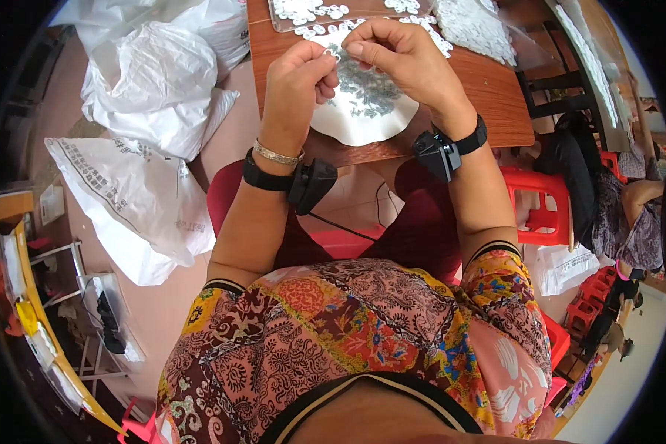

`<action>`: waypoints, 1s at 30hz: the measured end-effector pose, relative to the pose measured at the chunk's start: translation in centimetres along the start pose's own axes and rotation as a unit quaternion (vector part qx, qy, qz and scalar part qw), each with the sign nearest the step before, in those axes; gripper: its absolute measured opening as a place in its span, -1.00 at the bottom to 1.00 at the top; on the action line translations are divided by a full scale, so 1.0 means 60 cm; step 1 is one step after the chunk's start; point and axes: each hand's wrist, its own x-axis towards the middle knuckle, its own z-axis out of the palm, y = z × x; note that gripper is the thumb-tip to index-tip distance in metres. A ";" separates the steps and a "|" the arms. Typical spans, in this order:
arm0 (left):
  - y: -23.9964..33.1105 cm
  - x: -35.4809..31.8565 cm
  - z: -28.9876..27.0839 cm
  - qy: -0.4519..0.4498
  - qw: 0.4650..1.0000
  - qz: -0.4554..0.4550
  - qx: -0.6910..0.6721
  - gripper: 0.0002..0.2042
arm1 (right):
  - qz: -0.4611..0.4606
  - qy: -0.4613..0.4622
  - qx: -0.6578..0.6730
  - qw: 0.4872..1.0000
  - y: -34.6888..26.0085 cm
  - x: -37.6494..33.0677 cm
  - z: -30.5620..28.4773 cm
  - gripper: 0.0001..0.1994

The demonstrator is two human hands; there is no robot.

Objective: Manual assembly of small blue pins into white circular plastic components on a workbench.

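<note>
Over the near edge of the table, my left hand (296, 80) pinches a small white plastic piece (334, 53) between thumb and forefinger. Close beside it, my right hand (411, 59) has thumb and forefinger pressed together; whatever sits between those fingertips is too small to make out. Beneath both hands lies a round white scalloped mat or dish (359, 135), with a heap of tiny grey parts (370, 96) on it. Several loose white plastic pieces (311, 31) are along its far side.
On the brown wooden table (488, 100), a clear tray (277, 24) and a clear bag of white pieces (473, 33) stand farther back. Large white sacks (152, 89) fill the floor at left. A red stool (536, 207) and another person (633, 214) are at right.
</note>
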 end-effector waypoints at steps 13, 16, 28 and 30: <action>0.006 -0.008 0.004 -0.011 1.000 0.002 0.011 -0.88 | -0.034 -0.006 -0.049 0.998 -0.008 -0.008 0.004 -0.87; 0.004 -0.007 0.003 -0.013 1.000 0.006 0.016 -0.87 | -0.028 -0.007 -0.065 0.997 -0.011 -0.008 0.003 -0.86; 0.002 -0.014 0.013 -0.013 0.990 0.046 0.131 -0.82 | -0.068 -0.049 -0.171 0.982 -0.039 -0.015 -0.004 -0.82; 0.002 -0.015 0.014 -0.009 0.990 0.050 0.135 -0.82 | -0.059 -0.055 -0.174 0.981 -0.043 -0.015 -0.008 -0.82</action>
